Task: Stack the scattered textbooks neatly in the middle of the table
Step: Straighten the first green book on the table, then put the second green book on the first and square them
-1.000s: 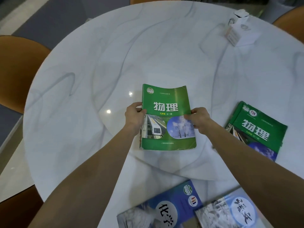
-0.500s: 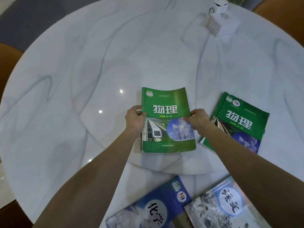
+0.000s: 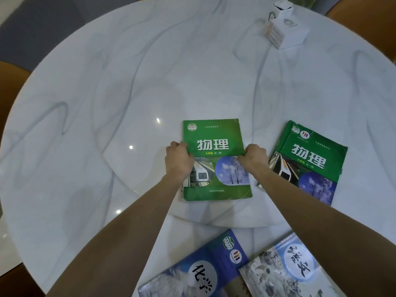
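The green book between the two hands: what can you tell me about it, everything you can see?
The green book is a paperback textbook lying flat, face up, on the raised round centre of the white marble table. Its glossy cover has big white Chinese characters, a train picture and a round wintry tree picture. Corners look worn, and the lower edge shows pages or another book beneath. The left hand grips its left edge, the right hand its right edge. It lies square to the viewer.

We see a round white marble worktop (image 3: 107,103) filling the frame, grey-veined, with small ceiling-light glints left of centre. Orange-brown chairs (image 3: 12,82) peek at the left and upper right edges; grey floor (image 3: 32,16) shows upper left.
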Action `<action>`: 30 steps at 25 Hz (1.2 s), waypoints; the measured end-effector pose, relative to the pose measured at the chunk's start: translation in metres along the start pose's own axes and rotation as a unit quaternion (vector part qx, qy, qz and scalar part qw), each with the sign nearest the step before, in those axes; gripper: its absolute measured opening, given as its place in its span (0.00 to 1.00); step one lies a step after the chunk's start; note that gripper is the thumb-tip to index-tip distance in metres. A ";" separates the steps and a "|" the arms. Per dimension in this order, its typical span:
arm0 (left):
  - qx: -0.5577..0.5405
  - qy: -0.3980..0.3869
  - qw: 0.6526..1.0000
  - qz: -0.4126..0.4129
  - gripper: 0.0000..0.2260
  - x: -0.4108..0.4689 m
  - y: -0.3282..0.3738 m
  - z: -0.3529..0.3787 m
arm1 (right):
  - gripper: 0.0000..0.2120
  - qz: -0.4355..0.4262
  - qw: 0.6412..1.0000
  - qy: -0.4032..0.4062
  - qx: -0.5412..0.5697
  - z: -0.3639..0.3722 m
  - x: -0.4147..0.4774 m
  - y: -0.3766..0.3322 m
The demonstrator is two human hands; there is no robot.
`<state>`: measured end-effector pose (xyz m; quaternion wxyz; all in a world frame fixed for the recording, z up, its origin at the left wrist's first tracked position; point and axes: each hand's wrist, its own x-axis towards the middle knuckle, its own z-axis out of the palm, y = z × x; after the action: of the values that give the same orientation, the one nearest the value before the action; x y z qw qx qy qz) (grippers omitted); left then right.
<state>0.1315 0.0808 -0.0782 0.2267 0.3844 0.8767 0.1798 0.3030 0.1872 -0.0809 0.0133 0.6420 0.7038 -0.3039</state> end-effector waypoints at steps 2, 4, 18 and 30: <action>0.037 -0.008 0.999 0.030 0.14 -0.004 0.005 -0.004 | 0.13 -0.015 1.000 -0.001 -0.028 -0.002 -0.005 0.001; 0.072 -0.018 0.996 0.054 0.14 -0.009 0.010 -0.008 | 0.14 -0.034 0.997 -0.003 -0.065 -0.007 -0.013 0.002; 0.227 -0.043 0.940 0.251 0.15 -0.043 0.076 -0.009 | 0.15 -0.063 0.975 0.097 -0.192 -0.059 -0.061 0.056; 0.247 -0.084 0.916 0.305 0.15 -0.047 0.178 0.082 | 0.16 0.072 0.982 0.109 -0.135 -0.097 -0.039 0.183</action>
<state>0.3097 0.1707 -0.0473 0.1321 0.6902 0.7113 -0.0148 0.5127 0.1938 -0.0616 0.0454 0.7126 0.6875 -0.1323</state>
